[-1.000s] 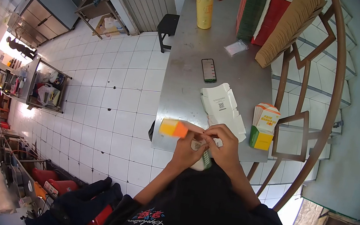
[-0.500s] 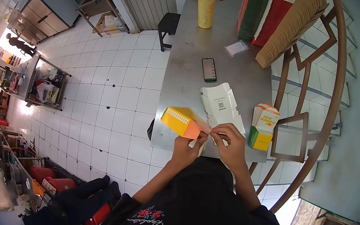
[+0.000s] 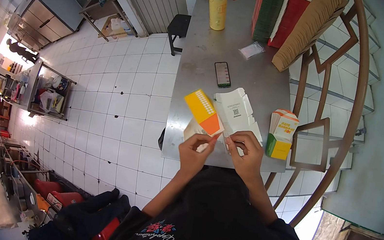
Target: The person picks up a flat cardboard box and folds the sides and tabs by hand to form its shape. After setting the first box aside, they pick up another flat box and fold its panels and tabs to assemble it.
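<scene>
Yellow and orange, a cardboard carton (image 3: 200, 107) tilts above the near left part of a steel table (image 3: 198, 57), its lower corner pinched between thumb and forefinger of the left hand (image 3: 194, 156). Farther back lies a smartphone (image 3: 223, 74). Next, a flattened white carton (image 3: 235, 107) shows a QR code. The right hand (image 3: 247, 159) has its fingertips close together; what they pinch, I cannot tell. Rightmost, printed cartons (image 3: 281, 135) lie nested.
</scene>
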Available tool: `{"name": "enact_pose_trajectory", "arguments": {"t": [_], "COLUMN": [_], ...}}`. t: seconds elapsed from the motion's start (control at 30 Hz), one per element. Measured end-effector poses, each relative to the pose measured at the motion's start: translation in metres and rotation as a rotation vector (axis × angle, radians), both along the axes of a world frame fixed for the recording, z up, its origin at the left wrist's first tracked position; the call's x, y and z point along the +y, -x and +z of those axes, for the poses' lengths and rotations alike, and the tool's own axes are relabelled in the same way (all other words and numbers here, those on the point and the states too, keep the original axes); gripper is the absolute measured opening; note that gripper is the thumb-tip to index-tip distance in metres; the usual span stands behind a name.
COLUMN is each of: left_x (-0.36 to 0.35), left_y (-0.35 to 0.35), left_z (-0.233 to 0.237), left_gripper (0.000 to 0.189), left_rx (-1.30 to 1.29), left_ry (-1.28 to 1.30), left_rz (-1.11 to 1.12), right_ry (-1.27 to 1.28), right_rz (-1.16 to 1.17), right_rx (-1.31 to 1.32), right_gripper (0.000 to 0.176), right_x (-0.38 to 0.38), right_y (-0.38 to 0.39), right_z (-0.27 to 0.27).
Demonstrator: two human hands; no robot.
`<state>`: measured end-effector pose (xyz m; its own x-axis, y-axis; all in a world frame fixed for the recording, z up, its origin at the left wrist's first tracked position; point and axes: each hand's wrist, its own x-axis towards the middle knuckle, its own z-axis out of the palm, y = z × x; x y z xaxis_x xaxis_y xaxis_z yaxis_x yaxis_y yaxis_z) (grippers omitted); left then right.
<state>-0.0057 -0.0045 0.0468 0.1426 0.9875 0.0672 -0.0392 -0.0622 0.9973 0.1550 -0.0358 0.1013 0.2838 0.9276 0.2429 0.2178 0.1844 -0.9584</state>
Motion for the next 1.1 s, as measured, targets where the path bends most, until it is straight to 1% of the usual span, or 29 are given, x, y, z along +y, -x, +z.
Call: {"name": "enact_pose_trajectory", "arguments": {"t": [0.07, 0.1, 0.13, 0.17, 0.2, 0.23, 0.27, 0.3, 0.33, 0.37, 0.43, 0.47, 0.53, 0.57, 0.7, 0.77, 0.83, 0.87, 0.93, 1.0, 1.1], "left_x": [0.010, 0.012, 0.012, 0.012, 0.012, 0.011, 0.012, 0.014, 0.015, 0.013, 0.009, 0.009, 0.008, 0.008, 0.012, 0.013, 0.013, 0.012, 0.011, 0.011, 0.010], "left_y": [0.009, 0.014, 0.017, 0.019, 0.021, 0.023, 0.023, 0.022, 0.022, 0.023, 0.021, 0.019, 0.015, 0.016, 0.020, 0.022, 0.021, 0.021, 0.018, 0.017, 0.016], "left_z": [0.000, 0.007, 0.007, 0.007, 0.007, 0.009, 0.008, 0.006, 0.006, 0.007, 0.016, 0.017, 0.017, 0.018, 0.020, 0.015, 0.010, 0.010, 0.023, 0.021, 0.028], "left_gripper": [0.017, 0.019, 0.019, 0.020, 0.021, 0.021, 0.021, 0.019, 0.018, 0.018, 0.018, 0.018, 0.018, 0.018, 0.015, 0.013, 0.021, 0.021, 0.026, 0.028, 0.030], "left_rx": [-0.109, 0.004, 0.003, 0.016, 0.029, 0.041, 0.040, -0.017, -0.074, -0.076, -0.086, -0.087, -0.234, -0.234, -0.178, -0.161, -0.211, -0.212, -0.248, -0.260, -0.302], "left_ry": [0.156, 0.137, 0.138, -0.022, -0.182, -0.094, -0.093, 0.030, 0.152, 0.153, 0.205, 0.205, 0.197, 0.197, 0.198, 0.201, 0.113, 0.114, 0.130, 0.130, 0.152], "left_rz": [0.107, 0.131, 0.131, 0.146, 0.161, 0.146, 0.148, 0.067, -0.013, -0.009, -0.225, -0.224, -0.237, -0.236, -0.281, -0.308, -0.354, -0.355, -0.316, -0.311, -0.293], "right_ry": [-0.088, -0.086, -0.143, -0.201, -0.200, -0.193, -0.187, -0.187, -0.128, -0.067, -0.065, -0.063, -0.032, 0.000, 0.006, -0.022, -0.003, 0.015, 0.024, 0.033, 0.021], "right_rz": [0.068, 0.068, 0.152, 0.237, 0.237, 0.235, 0.234, 0.238, 0.169, 0.098, 0.114, 0.128, 0.143, 0.158, 0.153, 0.096, 0.118, 0.137, 0.162, 0.188, 0.189], "right_rx": [-0.175, -0.175, -0.283, -0.390, -0.390, -0.389, -0.387, -0.387, -0.320, -0.253, -0.279, -0.301, -0.255, -0.209, -0.191, -0.163, -0.151, -0.139, -0.151, -0.163, -0.242], "right_gripper": [0.013, 0.013, 0.015, 0.016, 0.016, 0.016, 0.016, 0.016, 0.015, 0.015, 0.014, 0.014, 0.013, 0.012, 0.012, 0.012, 0.011, 0.011, 0.010, 0.010, 0.010], "right_x": [-0.003, -0.005, -0.007, -0.007, -0.008, -0.007, -0.007, -0.006, -0.005, -0.004, -0.001, 0.001, 0.004, 0.004, 0.002, 0.002, 0.001, 0.001, 0.000, -0.001, -0.001], "right_y": [0.000, 0.002, 0.005, 0.008, 0.010, 0.011, 0.012, 0.012, 0.012, 0.010, 0.006, 0.004, 0.000, 0.000, 0.001, 0.002, -0.001, -0.003, -0.006, -0.006, -0.006], "right_z": [0.002, 0.004, 0.006, 0.007, 0.006, 0.004, 0.003, 0.001, 0.000, -0.001, 0.000, 0.000, 0.000, 0.000, 0.000, 0.001, 0.003, 0.004, 0.004, 0.004, 0.002]}}
